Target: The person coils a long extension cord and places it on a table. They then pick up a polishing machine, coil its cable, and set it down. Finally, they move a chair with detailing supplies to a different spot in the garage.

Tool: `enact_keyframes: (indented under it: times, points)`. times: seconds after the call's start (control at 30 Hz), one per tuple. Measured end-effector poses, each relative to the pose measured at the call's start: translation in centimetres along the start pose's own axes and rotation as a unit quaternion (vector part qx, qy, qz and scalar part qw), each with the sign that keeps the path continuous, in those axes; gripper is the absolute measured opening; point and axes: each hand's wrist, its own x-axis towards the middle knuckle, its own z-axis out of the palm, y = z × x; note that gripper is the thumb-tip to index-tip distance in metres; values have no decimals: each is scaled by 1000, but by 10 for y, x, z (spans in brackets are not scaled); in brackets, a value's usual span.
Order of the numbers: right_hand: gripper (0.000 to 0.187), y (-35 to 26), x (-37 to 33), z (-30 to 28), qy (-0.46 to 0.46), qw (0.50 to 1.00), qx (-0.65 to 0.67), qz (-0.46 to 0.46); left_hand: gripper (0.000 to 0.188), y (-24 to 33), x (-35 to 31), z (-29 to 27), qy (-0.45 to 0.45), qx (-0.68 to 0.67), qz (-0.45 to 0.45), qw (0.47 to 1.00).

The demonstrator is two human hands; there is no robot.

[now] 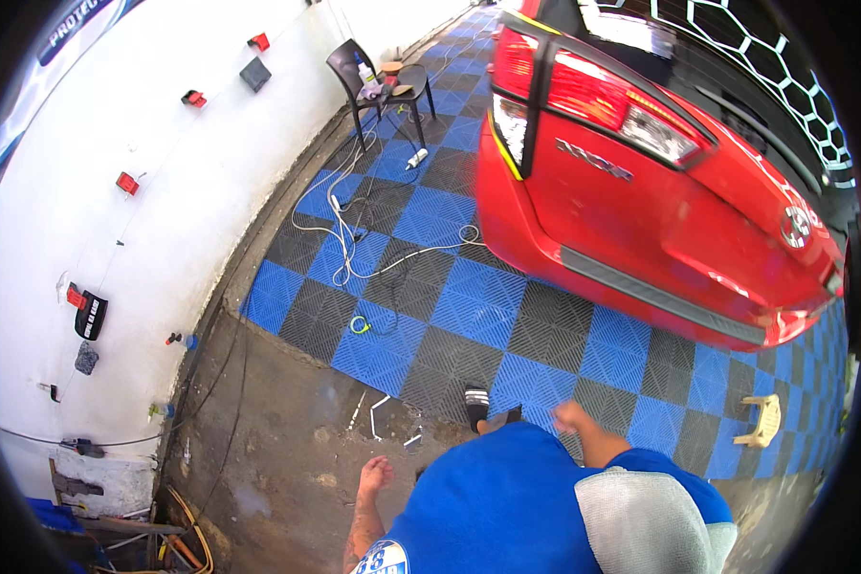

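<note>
My left hand (376,474) hangs low over the bare concrete, its fingers curled in with nothing seen in them. My right hand (571,417) is out in front of my body above the blue and black floor tiles, closed like a loose fist and slightly blurred; no object shows in it. A light grey cloth (646,521) lies over my right shoulder, on the blue shirt (502,497). Nearest ahead stands the rear of a red car (622,215), apart from both hands. One foot in a dark striped slide sandal (475,407) shows on the tiles.
A dark chair (402,81) by the wall holds a spray bottle (365,74) and pads. White cables (346,234) trail over the tiles. A cream stool (760,421) stands at right. Red holders (127,183) hang on the white wall; hoses and clutter (177,536) lie lower left.
</note>
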Motion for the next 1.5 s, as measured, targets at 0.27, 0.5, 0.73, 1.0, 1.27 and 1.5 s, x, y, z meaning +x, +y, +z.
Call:
enact_keyframes:
  times: [0.27, 0.5, 0.73, 1.0, 1.27, 1.5]
  points:
    - [31, -439, 120, -75, -51, 985, 54, -157, 29, 96, 92, -30, 101, -219, -47, 969]
    - [40, -522, 238, -76, -42, 999, 19, -12, 25, 297, 261, -82, 3, -155, -43, 987]
    - [56, -607, 291, -122, 27, 952, 288, 102, 29, 647, 427, -131, 49, -9, 56, 997]
    - [45, -738, 484, -220, 16, 944, 320, 81, 30, 880, 566, -26, 31, -61, 135, 988]
    - [32, -975, 615, -424, 6, 983, 166, -82, 26, 976, 627, 113, -207, 77, -64, 973]
    - [33, -1063, 721, -573, 54, 963, 244, -97, 25, 1114, 797, 215, -137, 566, 466, 666]
